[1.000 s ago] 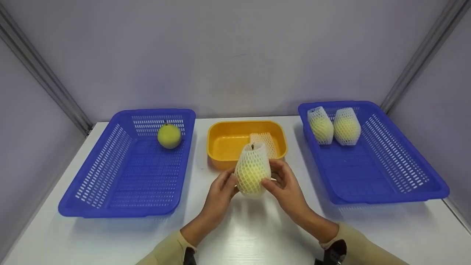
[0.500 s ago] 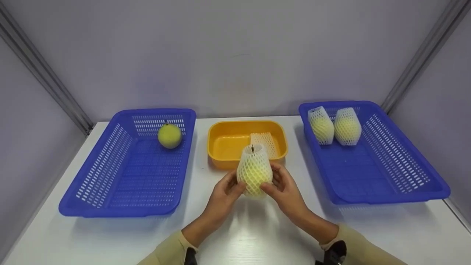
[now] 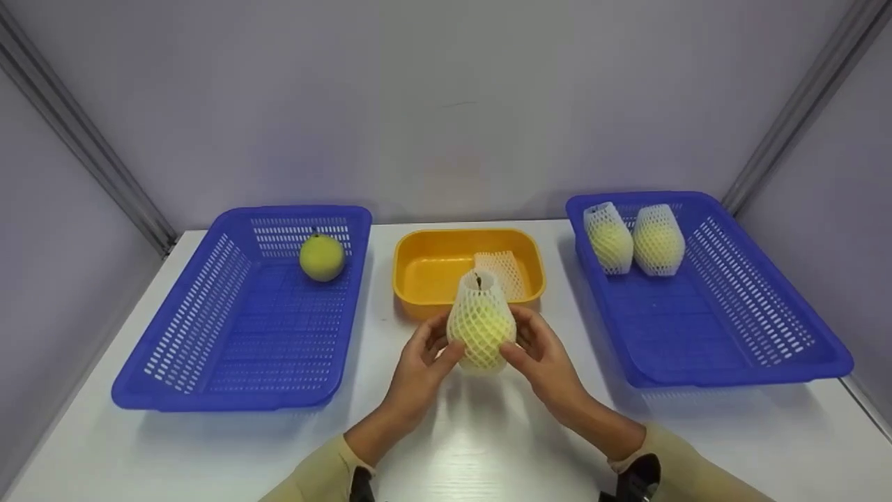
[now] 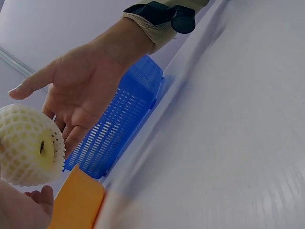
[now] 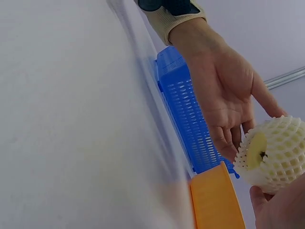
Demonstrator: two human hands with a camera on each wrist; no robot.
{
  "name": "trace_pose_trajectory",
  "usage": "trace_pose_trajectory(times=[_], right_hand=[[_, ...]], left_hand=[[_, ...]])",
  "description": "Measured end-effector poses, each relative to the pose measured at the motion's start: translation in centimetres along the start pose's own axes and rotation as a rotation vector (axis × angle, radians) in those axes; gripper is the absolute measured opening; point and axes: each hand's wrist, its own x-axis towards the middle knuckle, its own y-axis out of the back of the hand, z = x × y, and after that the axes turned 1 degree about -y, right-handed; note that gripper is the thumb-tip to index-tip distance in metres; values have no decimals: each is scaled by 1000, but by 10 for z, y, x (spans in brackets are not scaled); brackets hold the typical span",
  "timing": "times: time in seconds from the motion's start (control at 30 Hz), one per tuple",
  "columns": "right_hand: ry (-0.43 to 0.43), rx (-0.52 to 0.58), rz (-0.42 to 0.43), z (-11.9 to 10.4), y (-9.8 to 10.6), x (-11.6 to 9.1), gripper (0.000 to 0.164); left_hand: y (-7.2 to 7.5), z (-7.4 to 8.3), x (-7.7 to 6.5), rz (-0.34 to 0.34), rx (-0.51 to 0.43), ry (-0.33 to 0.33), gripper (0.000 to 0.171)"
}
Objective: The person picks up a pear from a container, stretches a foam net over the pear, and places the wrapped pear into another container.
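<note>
A yellow-green pear in a white foam net sleeve [image 3: 481, 335] is held upright above the table, its dark stem showing in the sleeve's open top. My left hand [image 3: 417, 369] grips its left side, thumb at the front and fingers behind. From the right, my right hand [image 3: 549, 369] holds it the same way. Both wrist views show the sleeved pear [image 4: 26, 143] from below; the sleeve's lower end is open around the pear's bare base. Just behind it stands an orange tub [image 3: 428, 275] with a flat foam net sleeve [image 3: 507, 268] inside.
A blue basket [image 3: 230, 401] on the left contains one bare pear [image 3: 322, 258]. In the right blue basket [image 3: 739, 376], two sleeved pears [image 3: 658, 240] stand at the back left. Grey walls enclose the white table [image 3: 467, 460] at the back and sides.
My left thumb has moved onto the front of the sleeve, and my right thumb has shifted slightly. The pear stays almost in place between both hands; baskets and tub are unchanged.
</note>
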Motion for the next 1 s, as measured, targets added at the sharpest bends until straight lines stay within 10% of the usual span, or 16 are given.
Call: trace_pose_trajectory(times=[0.43, 1.0], right_hand=[[-12, -32, 80, 1, 2, 3, 45], [-38, -90, -95, 1, 7, 3, 69]], left_hand=[[3, 3, 1, 14, 21, -28, 54], [6, 8, 3, -119, 104, -2, 76]])
